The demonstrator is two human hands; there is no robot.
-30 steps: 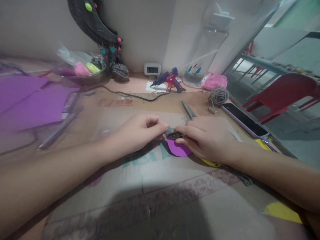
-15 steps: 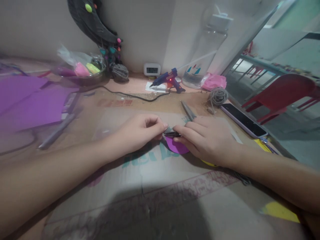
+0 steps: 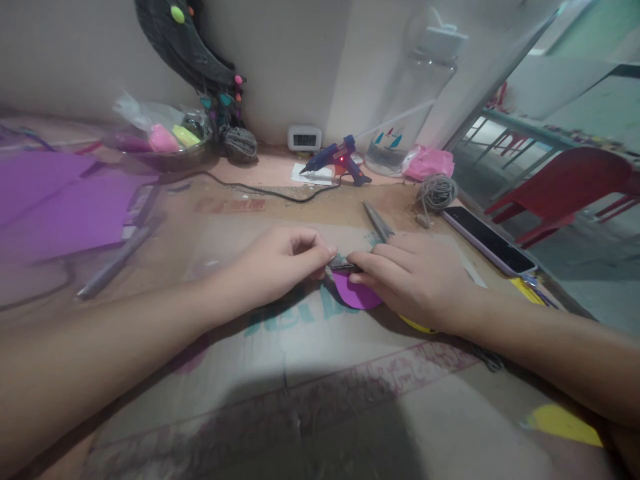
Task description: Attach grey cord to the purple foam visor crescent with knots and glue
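Over the cardboard, my left hand [image 3: 295, 257] is closed, thumb and forefinger pinched together on something too small to make out. My right hand [image 3: 415, 277] meets it from the other side, its fingers closed at a thin dark strip [image 3: 344, 265] and a rounded purple paper piece [image 3: 356, 292]. The strip lies along the paper's top edge and spans the small gap between the fingertips. A pointed grey blade [image 3: 377, 221] sticks out beyond my right hand. A yellow edge [image 3: 417, 325] shows under the palm; whether it belongs to the blade is hidden.
Along the wall stand a blue glue gun [image 3: 335, 160] with a lit red light, a small clock [image 3: 304, 139] and a clear bottle [image 3: 413, 100]. A yarn ball [image 3: 437, 193] and phone [image 3: 490, 240] lie right. Purple sheets [image 3: 60, 207] and a grey pen [image 3: 115, 263] lie left.
The fingertips and the purple paper have shifted very slightly, with a little more of the dark strip's face showing. Both hands keep the same hold.
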